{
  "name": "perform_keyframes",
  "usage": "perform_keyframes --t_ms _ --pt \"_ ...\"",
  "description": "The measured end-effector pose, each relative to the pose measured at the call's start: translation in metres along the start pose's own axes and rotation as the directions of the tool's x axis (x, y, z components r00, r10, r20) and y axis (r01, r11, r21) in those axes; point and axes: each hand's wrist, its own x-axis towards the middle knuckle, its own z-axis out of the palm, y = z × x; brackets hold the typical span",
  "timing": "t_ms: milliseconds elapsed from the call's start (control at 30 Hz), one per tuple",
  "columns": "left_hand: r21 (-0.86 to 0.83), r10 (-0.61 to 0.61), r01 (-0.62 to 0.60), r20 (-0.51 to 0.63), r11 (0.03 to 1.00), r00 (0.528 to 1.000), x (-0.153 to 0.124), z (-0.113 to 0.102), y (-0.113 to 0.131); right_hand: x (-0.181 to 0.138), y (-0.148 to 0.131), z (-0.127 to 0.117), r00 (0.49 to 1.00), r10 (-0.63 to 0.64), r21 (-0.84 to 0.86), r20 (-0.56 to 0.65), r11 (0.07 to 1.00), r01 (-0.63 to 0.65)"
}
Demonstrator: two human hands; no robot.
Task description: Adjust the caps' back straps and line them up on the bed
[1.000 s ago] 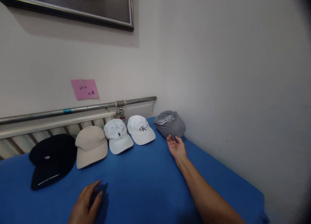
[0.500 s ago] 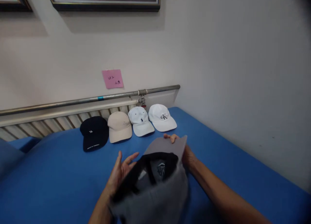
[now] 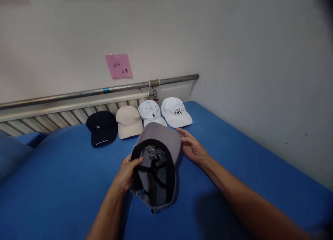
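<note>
A grey cap is held upside down above the blue cloth, its dark inner lining facing me and its brim pointing away. My left hand grips its left rim with the thumb inside the crown. My right hand rests against the right edge of the brim, fingers spread. Behind it, a row of caps lies along the wall: a black cap, a beige cap, a pale blue cap and a white cap.
The blue cloth covers a wide surface that meets a white wall on the right. A metal pipe and a radiator run along the back wall. A pink note is stuck above them.
The grey cap left its place at the right end of the row. My right hand brought it towards me, it was turned upside down, and my left hand took hold of its rim.
</note>
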Motion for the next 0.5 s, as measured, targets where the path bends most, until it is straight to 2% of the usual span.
perform_keyframes --t_ms 67,133,200,233,267,333,367,400,433,500 --pt "-0.027 0.038 -0.040 -0.094 0.999 0.995 0.006 -0.007 0.004 -0.004 -0.003 0.000 0.995 -0.096 -0.101 -0.006 0.990 0.095" --pt "-0.043 0.055 -0.062 -0.150 0.997 0.987 0.010 -0.011 0.004 -0.015 -0.006 0.006 0.974 -0.227 -0.266 0.017 0.938 0.223" --pt "-0.053 0.060 -0.071 -0.187 0.996 0.980 0.011 -0.011 0.003 -0.034 -0.010 0.020 0.929 -0.330 -0.431 0.168 0.823 0.370" --pt "-0.055 0.061 -0.074 -0.198 0.996 0.978 0.011 -0.010 0.003 -0.044 -0.010 0.029 0.895 -0.323 -0.485 0.306 0.756 0.439" --pt "-0.054 0.062 -0.074 -0.202 0.996 0.977 0.010 -0.008 0.003 -0.054 -0.010 0.038 0.835 -0.306 -0.507 0.459 0.681 0.528" --pt "-0.045 0.061 -0.071 -0.195 0.996 0.979 0.009 -0.005 0.003 -0.071 -0.006 0.053 0.644 -0.224 -0.487 0.731 0.490 0.723" --pt "-0.038 0.061 -0.069 -0.189 0.997 0.980 0.008 -0.003 0.004 -0.076 -0.003 0.059 0.565 -0.167 -0.469 0.808 0.400 0.788" --pt "-0.028 0.063 -0.069 -0.184 0.997 0.981 0.007 -0.002 0.004 -0.080 0.000 0.062 0.512 -0.115 -0.455 0.851 0.324 0.829" --pt "-0.017 0.065 -0.069 -0.179 0.997 0.982 0.007 -0.002 0.004 -0.081 0.004 0.063 0.491 -0.076 -0.457 0.868 0.264 0.849" --pt "0.001 0.058 -0.059 -0.174 0.998 0.983 0.008 -0.004 0.004 -0.079 0.009 0.062 0.501 -0.038 -0.483 0.865 0.209 0.850"
